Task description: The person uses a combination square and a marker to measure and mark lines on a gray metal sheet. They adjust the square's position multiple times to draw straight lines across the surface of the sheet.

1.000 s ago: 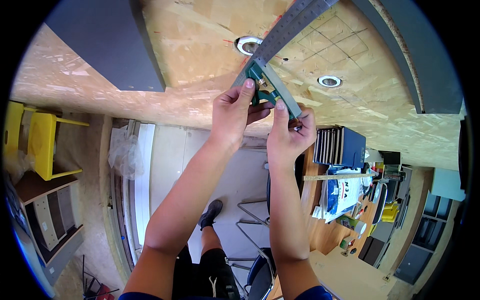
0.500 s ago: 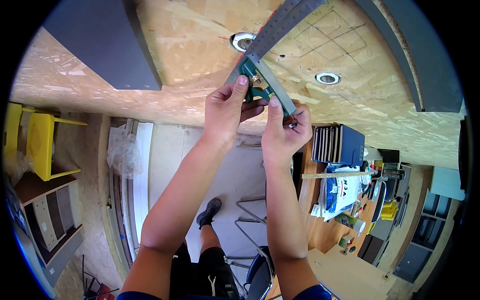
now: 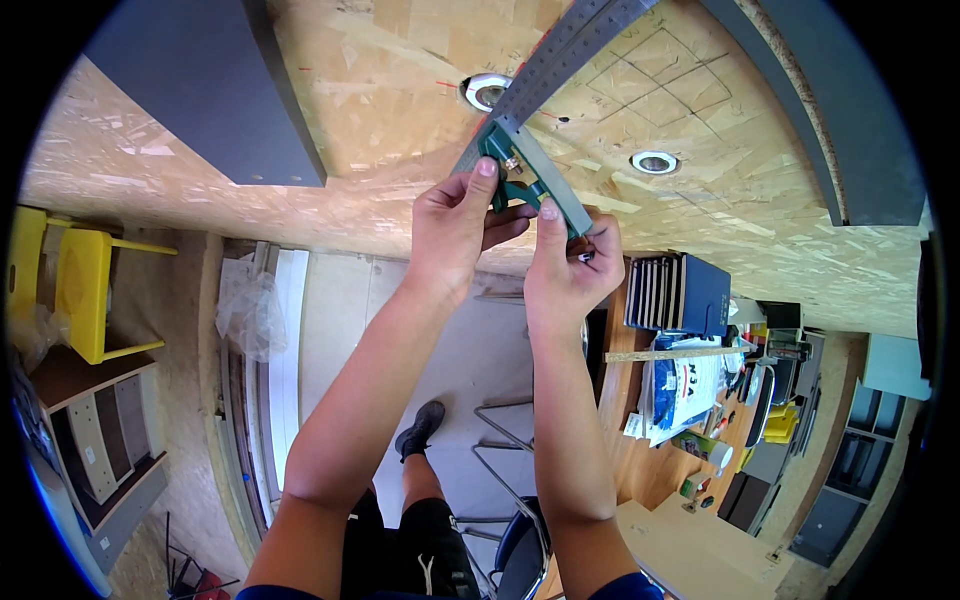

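Note:
Both hands hold a combination square (image 3: 545,172) by its green head, up near the pale chipboard (image 3: 390,130). Its long steel blade runs up and to the right across the board. My left hand (image 3: 455,225) is closed on the head's left part, thumb on top beside a brass knob. At the head's lower right end, my right hand (image 3: 572,265) pinches with thumb and curled fingers. A white-rimmed round fitting (image 3: 487,92) sits just left of the blade, partly covered by it. Another such fitting (image 3: 654,160) lies to the right, below a pencilled grid on the board.
Grey panels stand at the board's left (image 3: 215,95) and right (image 3: 850,120). Below right, a wooden table (image 3: 625,440) carries dark blue binders (image 3: 690,290), a white bag (image 3: 685,395) and small items. Yellow stools (image 3: 85,290) are at the left; a chair (image 3: 520,550) is near my legs.
The view has shifted very slightly. Both hands keep their hold on the square, which stays in nearly the same place on the board.

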A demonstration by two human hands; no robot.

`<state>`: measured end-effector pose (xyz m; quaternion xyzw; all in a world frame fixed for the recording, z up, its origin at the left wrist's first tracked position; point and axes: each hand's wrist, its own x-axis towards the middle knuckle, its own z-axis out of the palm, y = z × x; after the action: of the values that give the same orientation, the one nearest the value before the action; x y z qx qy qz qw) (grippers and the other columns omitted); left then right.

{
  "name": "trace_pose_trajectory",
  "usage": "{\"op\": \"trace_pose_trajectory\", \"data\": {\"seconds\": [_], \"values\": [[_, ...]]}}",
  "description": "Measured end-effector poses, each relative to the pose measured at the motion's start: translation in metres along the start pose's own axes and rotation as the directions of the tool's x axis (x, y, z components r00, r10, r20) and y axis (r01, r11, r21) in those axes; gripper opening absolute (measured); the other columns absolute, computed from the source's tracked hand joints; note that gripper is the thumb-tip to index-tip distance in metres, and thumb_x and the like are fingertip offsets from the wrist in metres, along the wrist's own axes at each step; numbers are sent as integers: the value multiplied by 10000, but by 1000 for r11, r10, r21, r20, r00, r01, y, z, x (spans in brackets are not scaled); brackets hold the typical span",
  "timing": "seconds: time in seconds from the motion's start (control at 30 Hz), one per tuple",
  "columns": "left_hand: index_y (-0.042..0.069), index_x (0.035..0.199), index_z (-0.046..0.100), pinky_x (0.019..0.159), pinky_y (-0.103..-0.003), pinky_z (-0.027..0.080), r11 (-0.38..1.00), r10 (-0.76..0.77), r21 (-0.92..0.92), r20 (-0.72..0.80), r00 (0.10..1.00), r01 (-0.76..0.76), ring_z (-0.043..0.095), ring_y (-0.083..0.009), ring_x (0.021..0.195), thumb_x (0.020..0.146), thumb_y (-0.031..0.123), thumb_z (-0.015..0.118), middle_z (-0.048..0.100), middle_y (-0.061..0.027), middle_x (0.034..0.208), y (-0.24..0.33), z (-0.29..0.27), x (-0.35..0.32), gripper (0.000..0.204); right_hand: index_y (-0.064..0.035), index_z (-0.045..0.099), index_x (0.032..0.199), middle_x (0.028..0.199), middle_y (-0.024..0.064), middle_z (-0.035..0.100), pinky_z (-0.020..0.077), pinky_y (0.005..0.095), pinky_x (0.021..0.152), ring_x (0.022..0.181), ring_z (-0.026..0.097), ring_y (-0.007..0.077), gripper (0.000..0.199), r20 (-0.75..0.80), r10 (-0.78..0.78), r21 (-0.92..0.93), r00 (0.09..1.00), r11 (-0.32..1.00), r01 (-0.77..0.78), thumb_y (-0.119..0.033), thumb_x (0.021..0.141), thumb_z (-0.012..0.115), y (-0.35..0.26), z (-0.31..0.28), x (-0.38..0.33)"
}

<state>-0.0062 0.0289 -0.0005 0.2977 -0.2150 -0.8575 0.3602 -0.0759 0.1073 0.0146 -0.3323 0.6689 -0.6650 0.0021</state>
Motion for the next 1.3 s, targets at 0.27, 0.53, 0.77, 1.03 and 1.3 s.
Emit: {"op": "trace_pose_trajectory", "data": {"seconds": [0.27, 0.53, 0.77, 1.03, 1.3], "values": [[-12, 927, 631, 684, -314, 624, 1000, -4, -3, 11, 1000, 5, 717, -242, 776, 941, 357, 643, 676, -116, 893, 1, 0, -1, 370, -78, 521, 750, 691, -44, 577, 324, 167, 513, 576, 423, 2, 282, -7, -1, -30, 1000, 1000, 1, -113, 828, 790, -1, 0, 0], [-14, 920, 633, 685, -312, 621, 1000, -4, -8, 10, 1000, 4, 717, -238, 784, 930, 376, 655, 680, -116, 884, 0, 0, -1, 390, -77, 527, 761, 697, -44, 581, 302, 165, 506, 569, 403, -6, 280, -19, -12, 0, 1000, 1000, 12, -126, 831, 793, 0, 1, 0], [-20, 924, 641, 674, -305, 619, 1000, -5, -14, 5, 1000, 5, 718, -229, 775, 936, 367, 648, 686, -119, 881, 1, 1, -1, 387, -74, 529, 763, 690, -44, 581, 288, 167, 503, 562, 388, -8, 281, -9, -38, -1, 999, 999, 38, -138, 835, 793, -1, 1, 0], [-28, 930, 643, 676, -300, 620, 1000, -26, -17, 8, 1000, 26, 717, -226, 775, 945, 357, 638, 685, -120, 884, 2, 2, -1, 385, -69, 527, 760, 686, -41, 583, 287, 164, 502, 565, 392, -10, 279, 2, -42, -1, 999, 999, 42, -135, 842, 785, -1, -1, 0], [-31, 926, 641, 695, -307, 622, 1000, -14, -6, 15, 1000, 14, 717, -227, 782, 948, 359, 632, 683, -120, 887, 2, 2, -1, 390, -70, 521, 751, 681, -38, 588, 289, 161, 501, 561, 397, -10, 286, -16, -52, 25, 999, 998, 53, -134, 844, 785, -3, 1, 1]]}}
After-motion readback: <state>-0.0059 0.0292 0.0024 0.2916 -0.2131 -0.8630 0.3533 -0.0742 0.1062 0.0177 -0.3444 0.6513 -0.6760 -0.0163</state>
